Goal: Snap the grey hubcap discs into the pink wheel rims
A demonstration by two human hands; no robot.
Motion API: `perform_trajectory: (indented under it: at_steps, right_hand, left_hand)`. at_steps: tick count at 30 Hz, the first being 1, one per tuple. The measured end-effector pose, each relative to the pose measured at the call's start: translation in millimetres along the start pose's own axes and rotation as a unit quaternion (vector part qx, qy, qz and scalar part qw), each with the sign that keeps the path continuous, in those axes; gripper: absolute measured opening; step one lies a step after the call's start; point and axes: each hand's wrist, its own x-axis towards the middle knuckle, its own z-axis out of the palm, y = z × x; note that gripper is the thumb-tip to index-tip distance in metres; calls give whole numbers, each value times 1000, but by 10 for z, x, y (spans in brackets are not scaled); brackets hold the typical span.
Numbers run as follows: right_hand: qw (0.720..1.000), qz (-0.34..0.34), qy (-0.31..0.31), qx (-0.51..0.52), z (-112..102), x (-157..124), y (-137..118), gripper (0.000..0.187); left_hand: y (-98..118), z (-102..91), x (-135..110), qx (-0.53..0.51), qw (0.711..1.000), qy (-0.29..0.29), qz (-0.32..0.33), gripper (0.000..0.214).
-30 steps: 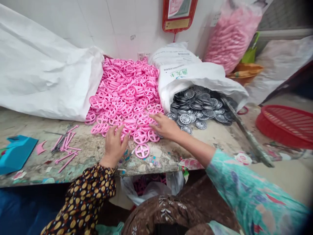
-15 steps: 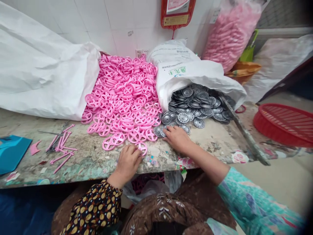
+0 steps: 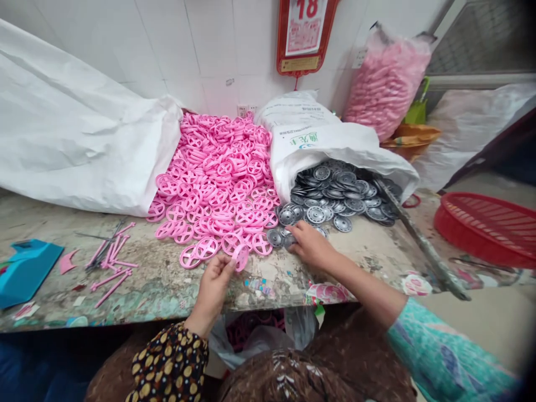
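Note:
My left hand pinches a pink spoked plastic wheel between thumb and fingers, tilted up off the table at the front of the pile. My right hand is closed at the near edge of the grey discs, its fingertips on a grey hubcap-like disc that they partly hide. Behind my left hand spreads a big heap of pink wheels. More grey discs spill from the mouth of a white sack beyond my right hand.
Another white sack lies at the left. Pink rods and a blue plastic piece lie on the worn table. A stick leans across the right side by a red basket. Below the edge hangs a plastic bag.
My left hand has picked up a pink wheel from the table and tilted it upright. My right fingers have closed at a grey disc. The camera view has tipped upward slightly.

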Motion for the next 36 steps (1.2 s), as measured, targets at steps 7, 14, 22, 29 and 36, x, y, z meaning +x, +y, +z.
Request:
perform_trajectory:
  at_steps: [7,14,22,29,36]
  right_hand:
    - [882,46,165,439,-40,-48,-723,17]
    - [916,11,196,349,-17,-156,-965,27]
    - [911,-3,62,407,-102,-180,-813,15]
    - [867,51,43,493,286,-286,-832,13]
    - [940,-60,-127,312,273,-789,-931,13]
  left_hand:
    - [212,411,38,-354,924,-38,-140,23]
    - [225,544,-40,-345,928,-61,-127,24]
    - [241,573,-64,-229,970,-43,-74,27]
    - [162,473,-145,-166,975,-56,-136,31]
    - [36,-2,-64,119,988,-71,-62,29]
